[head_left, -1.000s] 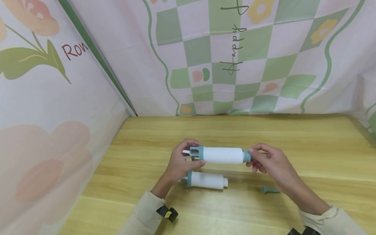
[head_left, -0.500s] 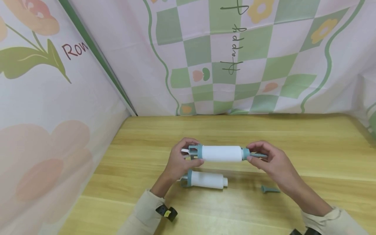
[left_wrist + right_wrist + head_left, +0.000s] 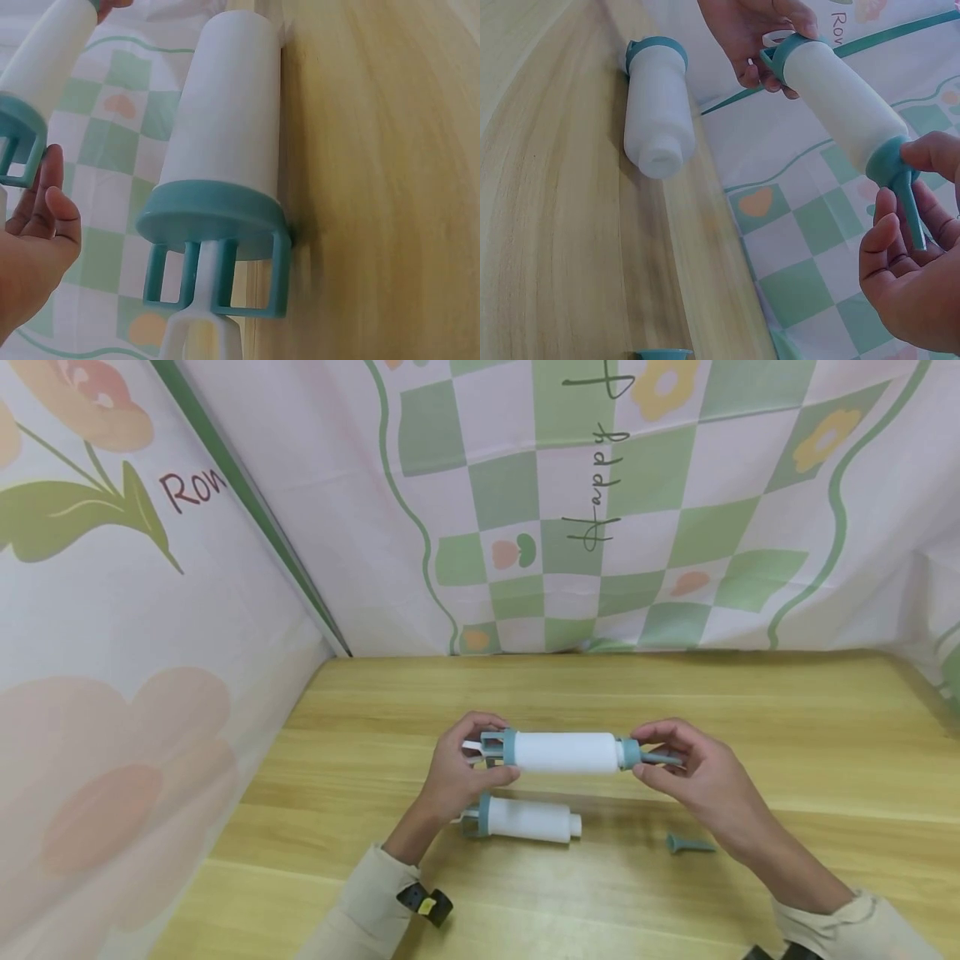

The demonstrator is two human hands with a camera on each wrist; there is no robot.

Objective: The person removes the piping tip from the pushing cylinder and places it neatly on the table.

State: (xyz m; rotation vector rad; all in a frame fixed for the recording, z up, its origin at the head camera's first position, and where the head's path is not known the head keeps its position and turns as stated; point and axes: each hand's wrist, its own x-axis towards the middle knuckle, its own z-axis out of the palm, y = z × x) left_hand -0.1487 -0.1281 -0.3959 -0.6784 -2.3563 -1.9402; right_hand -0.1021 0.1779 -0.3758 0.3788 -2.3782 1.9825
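Note:
A syringe-like sausage stuffer [image 3: 564, 752] with a white barrel is held level above the table between both hands. My left hand [image 3: 463, 774] grips its teal handled collar [image 3: 509, 748], thumb below and fingers behind, where a white plunger end sticks out. At the other end my right hand [image 3: 701, 772] pinches the wide base of a teal funnel nozzle [image 3: 890, 161] between thumb and fingers. The nozzle's thin spout points right, past the fingers. Nearer me, a second white stuffer [image 3: 529, 820] lies on the table, its narrow neck bare.
Another teal nozzle [image 3: 689, 843] lies on the wooden table [image 3: 360, 827], below the right hand in the head view. Patterned curtains [image 3: 502, 485] hang behind the table and along the left side.
The right hand's fingers have shifted on the nozzle, now around its base, so the spout they covered shows. The stuffer has risen slightly in the head view; the left hand keeps its grip.

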